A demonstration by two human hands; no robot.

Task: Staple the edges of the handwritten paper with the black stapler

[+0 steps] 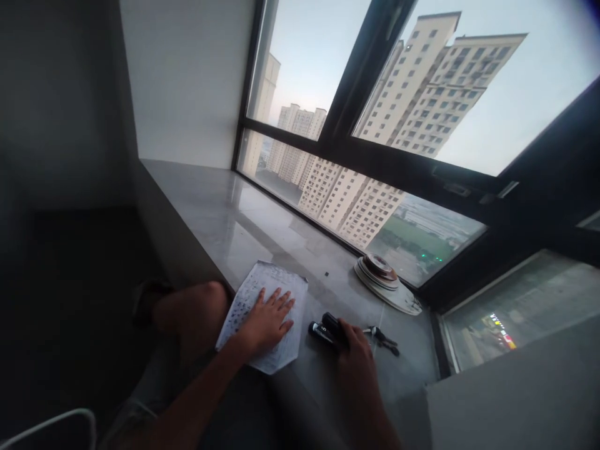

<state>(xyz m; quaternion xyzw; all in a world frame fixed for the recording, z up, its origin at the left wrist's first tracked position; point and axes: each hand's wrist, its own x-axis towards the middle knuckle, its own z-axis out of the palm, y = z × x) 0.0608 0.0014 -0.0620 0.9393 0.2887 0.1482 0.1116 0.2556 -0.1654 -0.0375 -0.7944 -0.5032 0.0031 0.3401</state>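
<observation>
A sheaf of paper (285, 284) with dark print or writing lies on the grey stone windowsill, its near edge reaching over the sill's front. My left hand (267, 322) rests flat on it, fingers spread. To the right of the paper, my right hand (355, 347) is wrapped round a black stapler (328, 329), whose front end points left toward the paper and looks parted. Just beyond my right hand lies a bunch of dark keys or a small tool (385, 340); its exact kind is unclear.
A stack of round and oval plates or discs (387, 284) stands by the window at the back right. A small dark speck (327, 274) lies on the sill (244, 231). My bent knee (206, 300) is against the sill's front. A black-framed window (335, 125) rises behind.
</observation>
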